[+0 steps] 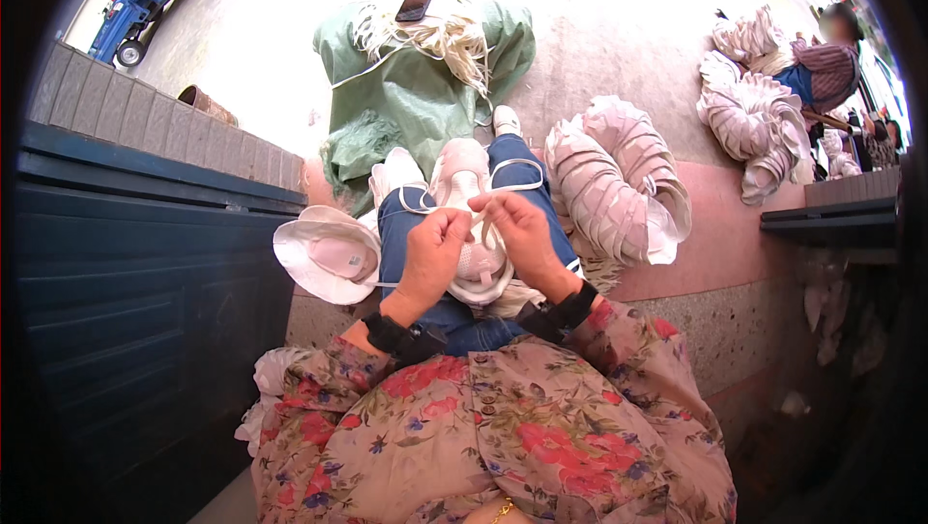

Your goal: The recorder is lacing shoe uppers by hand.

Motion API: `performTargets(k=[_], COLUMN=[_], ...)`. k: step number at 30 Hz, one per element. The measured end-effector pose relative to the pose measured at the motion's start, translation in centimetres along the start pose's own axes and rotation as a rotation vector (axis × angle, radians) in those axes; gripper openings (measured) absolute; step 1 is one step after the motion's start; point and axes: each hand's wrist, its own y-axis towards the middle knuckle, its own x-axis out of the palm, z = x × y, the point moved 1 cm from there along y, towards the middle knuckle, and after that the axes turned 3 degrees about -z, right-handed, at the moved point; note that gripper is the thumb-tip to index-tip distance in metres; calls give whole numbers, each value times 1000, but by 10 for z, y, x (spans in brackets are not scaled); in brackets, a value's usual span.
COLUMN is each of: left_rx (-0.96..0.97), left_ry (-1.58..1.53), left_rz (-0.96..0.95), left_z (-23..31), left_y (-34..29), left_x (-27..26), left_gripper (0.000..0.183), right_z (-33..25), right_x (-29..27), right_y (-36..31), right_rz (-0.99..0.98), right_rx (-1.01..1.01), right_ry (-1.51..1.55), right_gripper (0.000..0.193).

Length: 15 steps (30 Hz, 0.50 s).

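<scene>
Across my lap lies a pale pink and white shoe upper (pixel 462 171), its toe pointing away from me and its opening near my waist. Above it, my left hand (pixel 437 251) is closed in a pinch at a white shoelace (pixel 501 174). Just to its right, my right hand (pixel 525 237) also pinches the lace, fingertips close to the left ones. Loops of lace stick out on both sides of the upper. The exact grip between the fingertips is partly hidden. Another white upper (pixel 324 255) sits by my left thigh.
Ahead, a green sack (pixel 425 89) bears a bundle of white laces (pixel 454 45) and a dark phone (pixel 417 0). Stacked uppers (pixel 604 181) curl at my right. A dark blue door (pixel 145 321) stands left. Far right, a person (pixel 826 70) sits by more stacked uppers (pixel 754 118).
</scene>
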Motion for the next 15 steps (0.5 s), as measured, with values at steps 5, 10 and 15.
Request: performTargets(k=[5, 10, 15], left_rx=[129, 116, 152], left_ry=[179, 470, 672], left_rz=[138, -30, -275], left_z=[-14, -13, -36], left_y=[27, 60, 92], left_x=[-38, -51, -32], left_gripper=[19, 18, 18], right_z=[-172, -270, -312], right_x=[-45, -95, -89], right_y=[31, 37, 30], right_rz=[-149, -169, -241], right_rx=[-293, -865, -846], right_ry=[102, -89, -201], right_gripper=[15, 20, 18])
